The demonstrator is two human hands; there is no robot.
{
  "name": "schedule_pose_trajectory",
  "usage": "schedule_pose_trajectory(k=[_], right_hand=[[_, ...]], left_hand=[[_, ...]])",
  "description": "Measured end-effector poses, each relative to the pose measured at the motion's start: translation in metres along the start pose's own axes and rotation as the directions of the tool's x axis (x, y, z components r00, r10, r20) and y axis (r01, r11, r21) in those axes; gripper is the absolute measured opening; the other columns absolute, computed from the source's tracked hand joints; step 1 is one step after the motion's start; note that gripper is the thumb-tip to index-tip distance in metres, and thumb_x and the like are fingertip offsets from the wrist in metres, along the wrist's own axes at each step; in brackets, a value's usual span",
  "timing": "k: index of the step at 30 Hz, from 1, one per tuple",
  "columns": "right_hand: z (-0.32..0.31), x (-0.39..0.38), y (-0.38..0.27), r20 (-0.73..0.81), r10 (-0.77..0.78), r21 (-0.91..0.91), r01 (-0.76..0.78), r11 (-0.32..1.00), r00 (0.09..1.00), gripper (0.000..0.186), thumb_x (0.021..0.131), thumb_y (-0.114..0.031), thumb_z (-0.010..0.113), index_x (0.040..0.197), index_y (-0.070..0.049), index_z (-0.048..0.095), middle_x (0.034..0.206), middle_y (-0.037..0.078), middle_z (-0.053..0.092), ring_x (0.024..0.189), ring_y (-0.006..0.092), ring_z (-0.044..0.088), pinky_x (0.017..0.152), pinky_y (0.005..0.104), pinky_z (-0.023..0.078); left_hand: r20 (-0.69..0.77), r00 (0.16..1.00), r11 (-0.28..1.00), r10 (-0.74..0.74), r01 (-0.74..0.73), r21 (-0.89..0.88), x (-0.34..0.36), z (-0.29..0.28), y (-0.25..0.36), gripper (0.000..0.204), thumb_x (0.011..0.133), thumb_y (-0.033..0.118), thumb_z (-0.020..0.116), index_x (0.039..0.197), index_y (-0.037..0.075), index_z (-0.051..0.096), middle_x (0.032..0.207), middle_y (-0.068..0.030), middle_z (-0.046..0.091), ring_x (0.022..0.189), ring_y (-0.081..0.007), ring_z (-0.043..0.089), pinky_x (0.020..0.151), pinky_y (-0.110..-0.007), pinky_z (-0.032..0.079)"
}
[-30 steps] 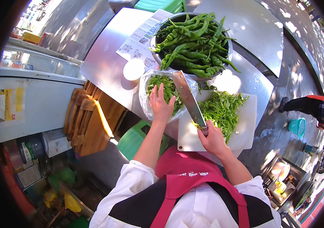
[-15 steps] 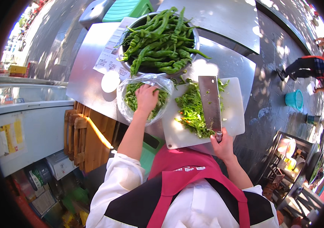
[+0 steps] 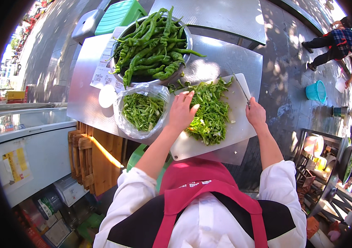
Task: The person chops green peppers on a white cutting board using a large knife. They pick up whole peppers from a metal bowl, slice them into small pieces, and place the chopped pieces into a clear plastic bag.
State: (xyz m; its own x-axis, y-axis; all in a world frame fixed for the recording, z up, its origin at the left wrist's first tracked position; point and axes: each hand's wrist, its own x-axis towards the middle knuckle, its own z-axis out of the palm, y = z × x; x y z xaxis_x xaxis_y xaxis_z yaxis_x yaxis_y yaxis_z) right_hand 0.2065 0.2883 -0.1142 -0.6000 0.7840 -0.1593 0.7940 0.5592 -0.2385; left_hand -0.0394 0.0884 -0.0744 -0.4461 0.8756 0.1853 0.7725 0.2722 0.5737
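On the white cutting board lies a pile of chopped green peppers. My left hand is at the pile's left edge, fingers spread and holding nothing I can see. The handle of a cleaver is in my right hand, over the board's right side; its blade shows nearly edge-on. Left of the board sits a clear plastic bag, its mouth spread wide, with cut green peppers inside. Behind them, a metal bowl is heaped with whole long green peppers.
The metal table also bears printed paper and a white round thing. A green bin stands beyond. Left are a chest freezer and folded wooden chairs. A person bends near a turquoise bucket at right.
My left hand has come out of the bag and moved right to the chopped pile. The cleaver has lifted off the pile, moved right and turned edge-on. The whole view has shifted slightly.
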Motion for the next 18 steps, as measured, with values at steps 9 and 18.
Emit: schedule_pose_trajectory(k=[9, 18], right_hand=[[-0.005, -0.028, -0.005, 0.140, -0.281, -0.025, 0.287, 0.958, 0.949, 0.018, 0.082, -0.015, 0.057, 0.093, -0.007, 0.046, 0.077, 0.013, 0.062, 0.068, 0.0340, 0.063, 0.059, 0.0455, 0.049], [-0.025, -0.093, 0.031, 0.192, -0.122, 0.209, 0.081, 0.974, 0.974, 0.019, 0.080, -0.015, 0.062, 0.090, -0.006, 0.048, 0.077, 0.013, 0.064, 0.070, 0.0346, 0.063, 0.060, 0.0425, 0.050]], left_hand=[[0.262, 0.930, 0.958, -0.256, 0.209, 0.195, 0.036, 0.084, -0.004, 0.069, 0.084, 0.052, 0.057, 0.134, 0.007, 0.042, 0.135, -0.0190, 0.040, 0.129, -0.0349, 0.033, 0.104, -0.050, 0.030], [0.227, 0.974, 0.987, -0.015, -0.021, 0.158, -0.009, 0.055, 0.015, 0.071, 0.075, 0.048, 0.067, 0.134, 0.017, 0.044, 0.137, -0.0156, 0.040, 0.130, -0.0320, 0.033, 0.106, -0.052, 0.024]])
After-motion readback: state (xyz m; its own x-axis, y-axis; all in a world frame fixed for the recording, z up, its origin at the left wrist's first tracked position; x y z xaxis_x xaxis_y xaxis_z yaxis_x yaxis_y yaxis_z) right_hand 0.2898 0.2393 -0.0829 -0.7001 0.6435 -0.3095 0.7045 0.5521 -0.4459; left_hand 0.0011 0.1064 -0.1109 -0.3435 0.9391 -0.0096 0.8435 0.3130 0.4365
